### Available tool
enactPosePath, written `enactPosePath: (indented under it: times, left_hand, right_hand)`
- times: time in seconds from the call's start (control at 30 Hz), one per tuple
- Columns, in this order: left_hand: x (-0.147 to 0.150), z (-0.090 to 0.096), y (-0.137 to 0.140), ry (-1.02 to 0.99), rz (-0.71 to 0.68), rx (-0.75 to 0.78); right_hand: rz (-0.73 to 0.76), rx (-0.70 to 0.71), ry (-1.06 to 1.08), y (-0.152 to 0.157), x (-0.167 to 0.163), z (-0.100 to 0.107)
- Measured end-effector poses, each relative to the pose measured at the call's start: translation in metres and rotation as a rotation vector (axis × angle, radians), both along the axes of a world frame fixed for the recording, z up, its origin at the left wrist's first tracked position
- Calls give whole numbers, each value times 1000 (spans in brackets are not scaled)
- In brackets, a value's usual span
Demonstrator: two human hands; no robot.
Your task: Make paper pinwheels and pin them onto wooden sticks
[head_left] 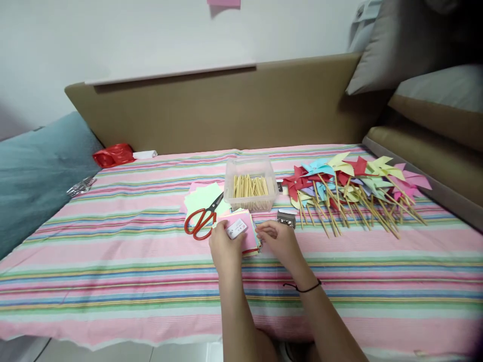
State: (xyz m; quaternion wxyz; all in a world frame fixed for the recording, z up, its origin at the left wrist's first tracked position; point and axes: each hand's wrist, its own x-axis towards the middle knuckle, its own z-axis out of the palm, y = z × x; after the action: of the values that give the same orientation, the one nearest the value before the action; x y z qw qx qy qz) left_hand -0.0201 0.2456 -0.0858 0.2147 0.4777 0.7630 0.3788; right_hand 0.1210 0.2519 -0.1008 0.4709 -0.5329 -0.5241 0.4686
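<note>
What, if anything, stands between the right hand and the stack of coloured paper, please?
Nothing visible does: the right hand is at the right edge of the paper stack, though contact is unclear. The left hand holds the opposite side, with a white card on top.

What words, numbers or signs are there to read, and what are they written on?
None can be read for sure.
White card on the pink paper, by the left hand: small dark marks, too tiny and blurred to read.
Scissors, tub and pinwheels: no writing I can make out.
</note>
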Motion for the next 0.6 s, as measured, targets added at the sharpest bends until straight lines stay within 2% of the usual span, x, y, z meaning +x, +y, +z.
enactPosePath:
  times: [0.1, 0.2, 0.47, 0.6]
  left_hand:
    - [4, 7, -1, 91, -14, -94]
    - [3, 10, -1, 134, -38, -124]
    - [-1, 3, 0, 82, -26, -30]
    - [-2, 1, 0, 16, -2, 13]
  right_hand:
    - [-2, -36, 2, 1, -2, -1]
    - [4, -53, -24, 1, -2, 0]
    - [9, -93, -30, 0, -2, 1]
    - [10, -68, 0, 2, -2, 0]
